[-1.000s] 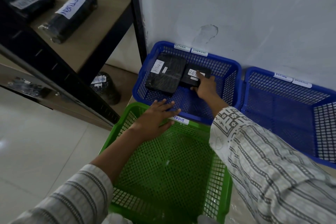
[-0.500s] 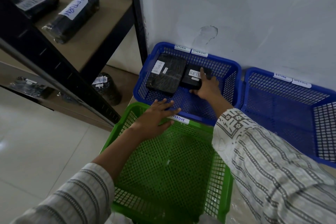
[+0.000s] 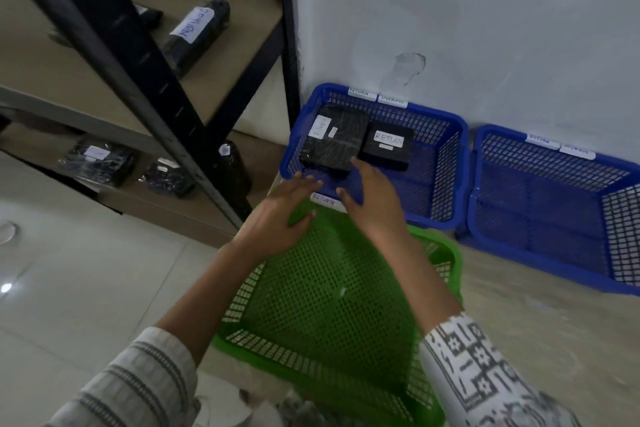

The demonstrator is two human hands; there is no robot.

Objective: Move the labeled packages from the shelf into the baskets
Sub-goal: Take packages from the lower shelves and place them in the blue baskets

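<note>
Both hands are empty, with fingers extended and loosely spread (neither grips or pinches anything). The left hand (image 3: 277,218) lies palm-down over the far edge of the green basket (image 3: 329,288), its fingertips reaching the near rim of the left blue basket (image 3: 446,166); motion blur makes it unclear whether they touch either rim. The right hand (image 3: 374,204) is just beside it, slightly apart, over the same two rims, with its fingertips just short of the packages in the blue basket.

Two black wrapped packages lie flat, side by side and touching, in the far part of the left blue basket. The small package (image 3: 388,147) carries a white label reading "RETURN". The large package (image 3: 334,140) has a white label whose writing is too blurred to read.

Rim tags:
- Left blue basket: "RETURN" and "OVERDUE" on the far rim.
- Green basket: a white tag reading "RETURN", between the two hands.
- Right blue basket (image 3: 554,204): two white tags, too blurred to read with certainty.

On the shelf unit (image 3: 114,45), a black roll package (image 3: 195,35) labeled "RETURN" lies on the upper board. Three more black packages with small white labels sit on the lower board.
</note>
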